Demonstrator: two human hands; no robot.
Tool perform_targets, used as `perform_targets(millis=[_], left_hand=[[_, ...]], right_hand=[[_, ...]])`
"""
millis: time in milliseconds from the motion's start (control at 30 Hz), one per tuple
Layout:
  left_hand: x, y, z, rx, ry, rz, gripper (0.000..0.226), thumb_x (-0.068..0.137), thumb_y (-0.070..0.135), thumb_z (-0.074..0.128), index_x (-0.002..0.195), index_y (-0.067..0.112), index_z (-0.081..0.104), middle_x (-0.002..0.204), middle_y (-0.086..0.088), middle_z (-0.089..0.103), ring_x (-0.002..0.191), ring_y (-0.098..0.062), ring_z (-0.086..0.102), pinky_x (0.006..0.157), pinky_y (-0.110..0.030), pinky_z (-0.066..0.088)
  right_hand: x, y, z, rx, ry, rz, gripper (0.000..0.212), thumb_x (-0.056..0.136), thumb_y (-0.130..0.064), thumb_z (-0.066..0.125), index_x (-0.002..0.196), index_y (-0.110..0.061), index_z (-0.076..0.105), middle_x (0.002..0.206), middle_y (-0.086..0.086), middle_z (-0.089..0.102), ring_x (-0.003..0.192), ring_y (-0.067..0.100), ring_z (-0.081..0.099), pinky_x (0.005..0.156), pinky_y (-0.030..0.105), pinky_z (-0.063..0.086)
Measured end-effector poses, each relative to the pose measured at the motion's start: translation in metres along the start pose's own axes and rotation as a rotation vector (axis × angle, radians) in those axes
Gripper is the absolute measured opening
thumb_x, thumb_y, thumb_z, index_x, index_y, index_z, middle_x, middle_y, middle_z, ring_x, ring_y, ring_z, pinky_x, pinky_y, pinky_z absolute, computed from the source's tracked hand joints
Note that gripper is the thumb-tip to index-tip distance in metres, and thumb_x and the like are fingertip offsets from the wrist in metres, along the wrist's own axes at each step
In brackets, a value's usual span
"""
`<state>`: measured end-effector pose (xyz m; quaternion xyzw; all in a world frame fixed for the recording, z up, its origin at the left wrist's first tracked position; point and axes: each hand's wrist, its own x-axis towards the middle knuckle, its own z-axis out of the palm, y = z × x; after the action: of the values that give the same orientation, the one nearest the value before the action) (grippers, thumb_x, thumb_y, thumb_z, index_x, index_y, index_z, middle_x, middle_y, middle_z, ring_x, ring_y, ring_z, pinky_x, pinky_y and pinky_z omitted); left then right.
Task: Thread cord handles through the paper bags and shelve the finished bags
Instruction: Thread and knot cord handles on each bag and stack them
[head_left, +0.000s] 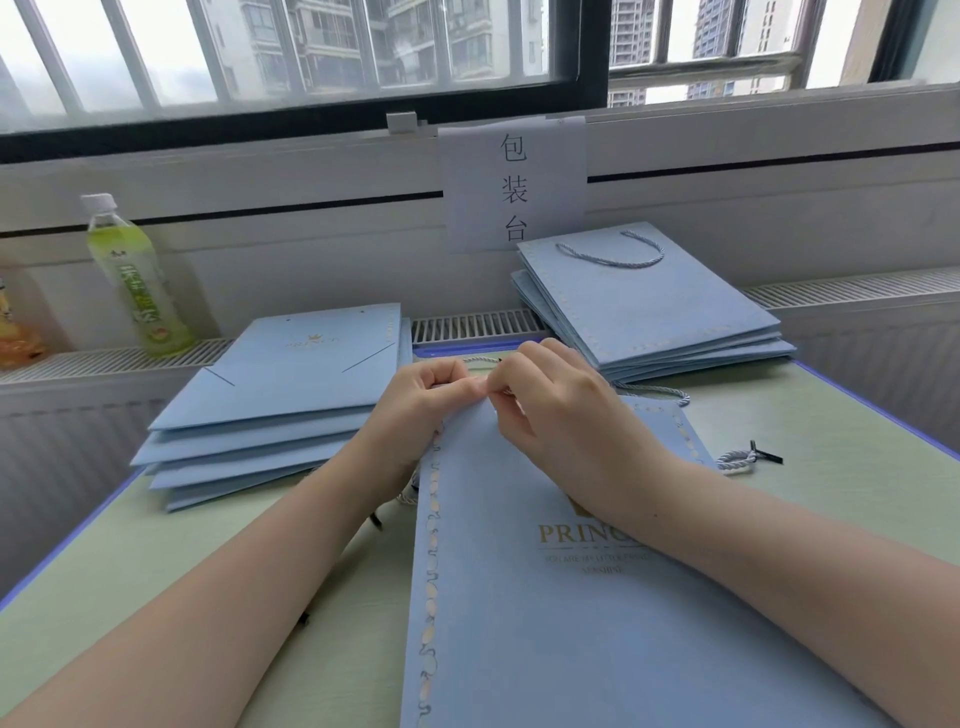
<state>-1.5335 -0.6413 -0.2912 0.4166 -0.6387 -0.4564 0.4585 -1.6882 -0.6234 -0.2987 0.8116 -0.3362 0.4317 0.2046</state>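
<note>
hands meet at frame centre over the top edge of a flat blue paper bag (545, 623): the left hand (415, 410) pinches that edge with curled fingers, and the right hand (561, 410) pinches a pale twisted cord (480, 359) there. a stack of unthreaded bags (270, 410) lies centre left, a stack of finished bags (649, 306) upper right, and a loose cord (737, 460) at right.

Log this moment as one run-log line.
step: threading cord | left hand: pinches bag top edge | right hand: pinches cord | finished stack: far right

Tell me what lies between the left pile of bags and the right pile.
In the head view, both hands, left and right, pinch a cord at the bag's top edge.
</note>
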Motion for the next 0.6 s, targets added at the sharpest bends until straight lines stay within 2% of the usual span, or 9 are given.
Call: perform_targets(millis=[200,267,433,533,600], left_hand=[[0.001,0.0,-0.001,-0.01,-0.007,-0.014,0.025,0.07,0.03,0.066,0.058,0.015,0.049,0.061,-0.005,0.046,0.051,-0.015,0.044,0.051,-0.025,0.036],[0.0,0.001,-0.001,-0.018,-0.01,-0.017,0.025,0.069,0.029,0.066,0.059,0.014,0.049,0.06,-0.005,0.047,0.05,-0.015,0.046,0.051,-0.025,0.037],[0.001,0.001,-0.003,-0.021,-0.003,-0.009,0.026,0.07,0.028,0.067,0.062,0.013,0.047,0.064,-0.009,0.044,0.052,-0.018,0.042,0.052,-0.028,0.034],[0.002,0.0,-0.004,-0.024,-0.012,-0.01,0.026,0.072,0.027,0.066,0.058,0.015,0.047,0.063,-0.008,0.044,0.052,-0.018,0.041,0.052,-0.028,0.034],[0.002,0.0,-0.004,-0.032,-0.021,-0.005,0.026,0.072,0.026,0.065,0.055,0.017,0.047,0.059,-0.006,0.044,0.049,-0.016,0.042,0.05,-0.026,0.034]], right_hand=[[0.0,0.001,0.001,0.058,0.052,0.057,0.02,0.088,-0.01,0.046,0.075,-0.001,0.057,0.069,0.009,0.054,0.063,0.026,0.047,0.061,0.029,0.037],[0.0,0.002,0.0,0.068,0.033,0.053,0.021,0.089,-0.011,0.045,0.076,-0.001,0.058,0.069,0.009,0.054,0.063,0.026,0.047,0.061,0.028,0.035],[0.001,0.009,-0.004,0.132,-0.128,-0.008,0.01,0.085,-0.008,0.056,0.078,-0.003,0.06,0.071,0.006,0.056,0.065,0.025,0.049,0.063,0.028,0.038],[0.004,0.014,-0.01,0.297,-0.236,0.116,0.007,0.084,-0.017,0.061,0.082,-0.011,0.066,0.077,-0.001,0.059,0.073,0.018,0.053,0.068,0.027,0.043],[0.006,0.015,-0.013,0.448,-0.277,0.224,0.003,0.085,-0.016,0.066,0.084,-0.016,0.069,0.079,-0.007,0.059,0.074,0.005,0.052,0.07,0.018,0.041]])
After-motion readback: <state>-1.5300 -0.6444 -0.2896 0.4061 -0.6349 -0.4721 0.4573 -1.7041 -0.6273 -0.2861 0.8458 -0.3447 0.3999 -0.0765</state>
